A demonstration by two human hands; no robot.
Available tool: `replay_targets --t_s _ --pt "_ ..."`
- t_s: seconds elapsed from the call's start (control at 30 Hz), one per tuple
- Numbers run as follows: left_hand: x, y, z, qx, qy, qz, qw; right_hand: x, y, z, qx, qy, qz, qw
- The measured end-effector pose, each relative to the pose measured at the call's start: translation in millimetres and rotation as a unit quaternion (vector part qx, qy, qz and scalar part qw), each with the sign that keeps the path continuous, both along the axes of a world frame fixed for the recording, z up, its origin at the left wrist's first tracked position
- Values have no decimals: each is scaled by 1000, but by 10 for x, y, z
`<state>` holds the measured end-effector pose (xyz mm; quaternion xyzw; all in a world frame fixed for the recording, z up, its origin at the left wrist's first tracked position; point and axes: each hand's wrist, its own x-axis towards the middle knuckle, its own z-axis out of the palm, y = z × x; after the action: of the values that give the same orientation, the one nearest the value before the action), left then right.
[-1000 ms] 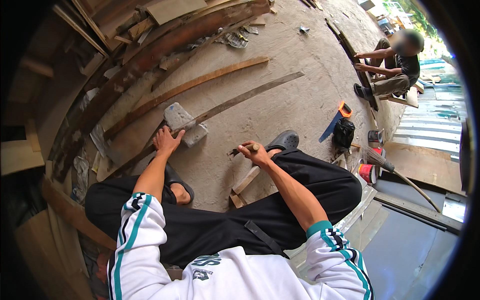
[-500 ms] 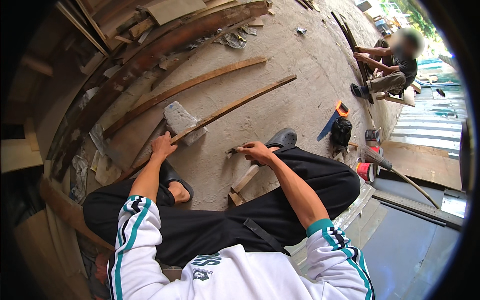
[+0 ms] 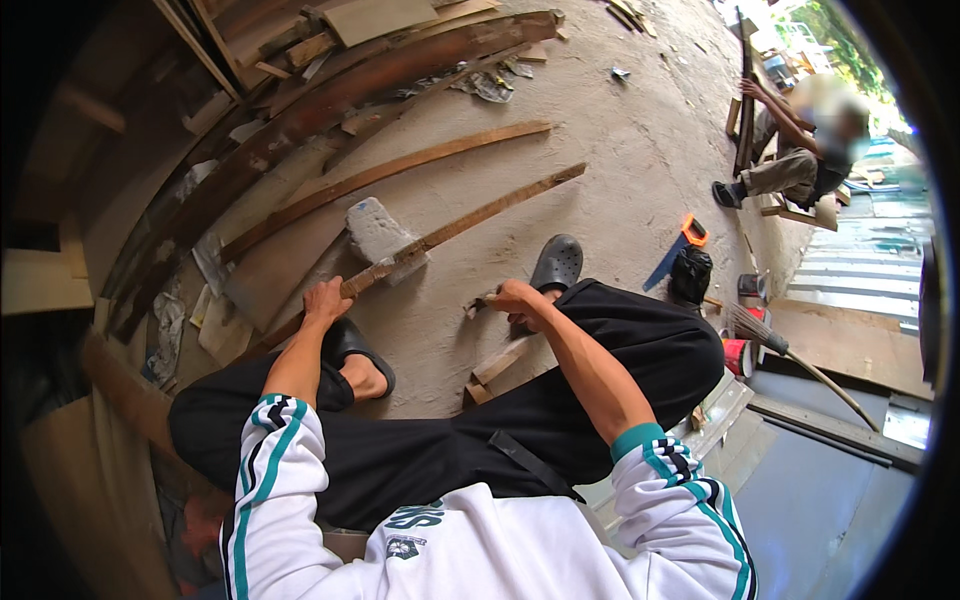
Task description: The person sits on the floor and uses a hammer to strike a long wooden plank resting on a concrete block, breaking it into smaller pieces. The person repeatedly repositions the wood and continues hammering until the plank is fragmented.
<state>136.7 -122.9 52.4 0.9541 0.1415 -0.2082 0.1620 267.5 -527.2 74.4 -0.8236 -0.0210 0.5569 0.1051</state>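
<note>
My left hand (image 3: pixel 322 300) is closed around a long, narrow wooden strip (image 3: pixel 500 207). The strip slants away to the upper right and crosses a pale, rough block (image 3: pixel 378 230) on the ground. Beside my right shoe, my right hand (image 3: pixel 522 302) grips a hammer (image 3: pixel 474 306); its head points left, apart from the strip, and most of its handle is hidden by my fingers. Below that hand a short wood piece (image 3: pixel 500 362) lies between my legs.
Another wooden strip (image 3: pixel 400 170) lies beyond the block, near a scrap pile (image 3: pixel 300 50). At right are a handsaw (image 3: pixel 668 255), a black plastic bag (image 3: pixel 691 275), a broom (image 3: pixel 760 330) and cans (image 3: pixel 738 357). A seated co-worker (image 3: pixel 800 160) holds dark strips.
The wooden strip has turned in my left hand, so a broader side shows. My right hand has stayed low with the hammer. The co-worker's dark strips now stand more upright.
</note>
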Motion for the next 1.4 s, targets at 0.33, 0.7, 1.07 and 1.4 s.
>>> replay_targets --t_s 0.33,0.7,1.07,1.4 --pt "-681 936 837 136 -3 43 990 -41 863 437 -1 -62 113 992" --pt "-1658 1663 1025 227 231 204 924 -130 1123 532 -10 -100 129 987" --pt "-1624 1718 333 185 309 246 900 -151 904 426 6 -167 111 980" --pt "-1480 2051 119 109 452 215 859 -134 1011 602 -9 -154 105 982"
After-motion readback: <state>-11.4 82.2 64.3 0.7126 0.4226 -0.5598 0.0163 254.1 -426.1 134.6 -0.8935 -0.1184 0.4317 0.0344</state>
